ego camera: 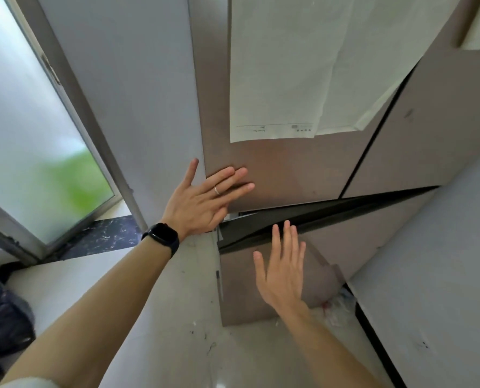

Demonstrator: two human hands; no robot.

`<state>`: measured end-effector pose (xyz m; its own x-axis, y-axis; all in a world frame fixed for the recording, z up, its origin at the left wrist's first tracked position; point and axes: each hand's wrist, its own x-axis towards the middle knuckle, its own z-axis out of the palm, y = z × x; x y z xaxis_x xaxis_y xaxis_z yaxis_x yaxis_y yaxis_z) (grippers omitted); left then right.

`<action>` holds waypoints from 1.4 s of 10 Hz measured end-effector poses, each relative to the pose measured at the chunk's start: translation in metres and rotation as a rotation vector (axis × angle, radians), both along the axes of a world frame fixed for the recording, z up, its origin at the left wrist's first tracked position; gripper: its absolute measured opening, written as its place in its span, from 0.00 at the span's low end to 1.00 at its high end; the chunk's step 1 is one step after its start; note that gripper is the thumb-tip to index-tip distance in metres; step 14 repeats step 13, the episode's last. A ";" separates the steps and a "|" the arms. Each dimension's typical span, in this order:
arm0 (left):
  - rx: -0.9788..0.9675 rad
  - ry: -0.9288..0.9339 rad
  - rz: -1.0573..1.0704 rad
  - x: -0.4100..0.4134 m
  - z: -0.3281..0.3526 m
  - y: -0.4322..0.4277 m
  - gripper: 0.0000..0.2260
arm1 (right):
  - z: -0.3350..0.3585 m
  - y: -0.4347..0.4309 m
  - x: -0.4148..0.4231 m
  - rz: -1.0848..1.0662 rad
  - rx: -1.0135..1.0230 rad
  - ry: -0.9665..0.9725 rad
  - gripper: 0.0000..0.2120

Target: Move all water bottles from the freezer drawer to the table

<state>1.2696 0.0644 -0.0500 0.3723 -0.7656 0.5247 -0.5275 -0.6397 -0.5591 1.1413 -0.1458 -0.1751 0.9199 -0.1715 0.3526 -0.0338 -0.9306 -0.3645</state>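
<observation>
A tall brown-grey fridge fills the middle of the head view. Its freezer drawer at the bottom stands slightly out, with a dark gap along its top edge. My left hand lies flat with spread fingers on the lower corner of the upper fridge door. A ring and a black watch are on that hand and wrist. My right hand rests open against the drawer front, fingertips at its top edge. No water bottles and no table are in view; the drawer's inside is hidden.
White paper sheets hang on the fridge door. A frosted window with a dark stone sill is at the left. A dark bag lies on the floor at the lower left. A white cabinet panel stands close on the right.
</observation>
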 end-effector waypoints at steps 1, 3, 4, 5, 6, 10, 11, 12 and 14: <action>-0.006 -0.015 0.003 0.001 -0.002 -0.001 0.26 | -0.016 -0.004 -0.007 -0.007 0.061 -0.061 0.38; -0.029 -0.021 0.016 0.002 -0.004 -0.003 0.26 | -0.039 0.000 -0.007 -0.104 0.525 0.020 0.51; -0.035 -0.023 0.019 0.002 -0.003 -0.004 0.26 | -0.039 0.004 0.004 -0.101 0.535 0.008 0.50; -0.040 -0.034 0.034 0.002 -0.005 -0.004 0.25 | -0.039 0.007 0.016 -0.114 0.519 0.008 0.48; -0.034 -0.051 0.057 0.002 -0.007 -0.005 0.25 | -0.036 0.009 0.034 -0.107 0.515 0.018 0.46; -0.057 -0.028 0.100 0.004 -0.015 -0.005 0.27 | -0.031 0.013 0.050 -0.097 0.513 0.090 0.48; -0.111 -0.013 0.119 -0.003 -0.022 -0.011 0.27 | -0.027 -0.001 0.040 -0.042 0.483 0.166 0.51; -0.158 0.037 0.195 -0.017 -0.025 -0.024 0.29 | -0.010 -0.020 0.029 0.024 0.438 0.266 0.50; -0.280 0.122 0.276 -0.036 -0.033 -0.049 0.37 | 0.015 -0.051 0.023 0.071 0.381 0.363 0.41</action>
